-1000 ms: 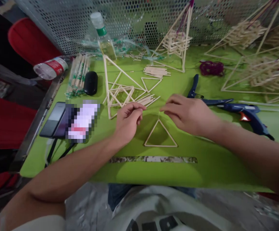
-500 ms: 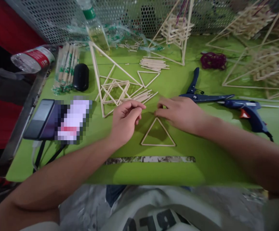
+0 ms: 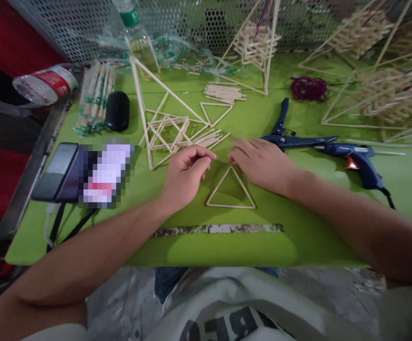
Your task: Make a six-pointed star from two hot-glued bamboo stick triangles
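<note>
On the green table a small stick triangle (image 3: pixel 231 206) lies flat between and just below my two hands. My left hand (image 3: pixel 186 177) hovers at its upper left, fingers curled in with thumb and index finger close together; whatever they hold, if anything, is too small to make out. My right hand (image 3: pixel 260 163) is beside the triangle's top corner, its fingers bent and drawn together. Its fingertips are partly hidden, so I cannot tell whether they touch the corner or pinch something. Behind my left hand lies a bunch of loose sticks (image 3: pixel 211 139).
Dark blue cutters (image 3: pixel 294 140) and a glue gun (image 3: pixel 360 158) lie to the right. A larger stick frame (image 3: pixel 170 92), another small triangle (image 3: pixel 216 113) and a stick pile (image 3: pixel 223 92) are farther back. A phone (image 3: pixel 108 173) and a power bank (image 3: pixel 58 170) sit at left.
My right hand's thumb and fingers, apart before, have drawn together near the triangle's top corner. My left hand keeps nearly the same curled pose. The whole view has shifted slightly.
</note>
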Demonstrator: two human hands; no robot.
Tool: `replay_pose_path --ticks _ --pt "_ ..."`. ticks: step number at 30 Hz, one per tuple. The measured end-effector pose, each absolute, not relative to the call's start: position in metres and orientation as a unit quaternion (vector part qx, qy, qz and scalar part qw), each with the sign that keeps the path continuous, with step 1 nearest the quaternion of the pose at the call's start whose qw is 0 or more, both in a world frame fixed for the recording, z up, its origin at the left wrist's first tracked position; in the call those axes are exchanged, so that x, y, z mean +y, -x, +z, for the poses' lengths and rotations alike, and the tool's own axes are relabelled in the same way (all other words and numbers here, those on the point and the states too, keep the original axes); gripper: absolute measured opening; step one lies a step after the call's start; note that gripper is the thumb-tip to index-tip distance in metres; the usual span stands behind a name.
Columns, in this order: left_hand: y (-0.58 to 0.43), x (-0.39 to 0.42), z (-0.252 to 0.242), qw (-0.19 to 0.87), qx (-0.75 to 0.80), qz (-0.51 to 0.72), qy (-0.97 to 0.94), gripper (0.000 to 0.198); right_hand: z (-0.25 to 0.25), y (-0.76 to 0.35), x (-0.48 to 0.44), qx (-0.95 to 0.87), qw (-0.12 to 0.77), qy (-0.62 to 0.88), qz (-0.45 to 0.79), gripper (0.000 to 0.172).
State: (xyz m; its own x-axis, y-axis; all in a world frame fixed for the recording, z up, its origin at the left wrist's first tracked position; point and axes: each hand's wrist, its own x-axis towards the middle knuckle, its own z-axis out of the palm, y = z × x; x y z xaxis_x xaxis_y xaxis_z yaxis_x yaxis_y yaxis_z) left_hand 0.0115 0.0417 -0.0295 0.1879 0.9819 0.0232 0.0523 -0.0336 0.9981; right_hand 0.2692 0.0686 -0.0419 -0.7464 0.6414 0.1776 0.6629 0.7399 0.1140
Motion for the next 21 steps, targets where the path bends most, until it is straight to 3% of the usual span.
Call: replay_pose_path --ticks 9,16,21 --pt "-0.013 0.037 -0.021 0.509 0.479 0.332 -0.633 0.012 -0.04 -0.274 0.068 -0.91 0.137 0.38 -0.095 0.036" --pt "-0.009 0.034 -0.015 0.532 0.456 0.231 -0.675 0.049 -0.044 -0.282 0.072 -0.901 0.2 0.369 -0.107 0.028" --pt "-0.009 0.036 -0.027 0.522 0.431 0.255 -0.69 0.038 -0.042 -0.284 0.072 -0.906 0.221 0.347 -0.103 0.03"
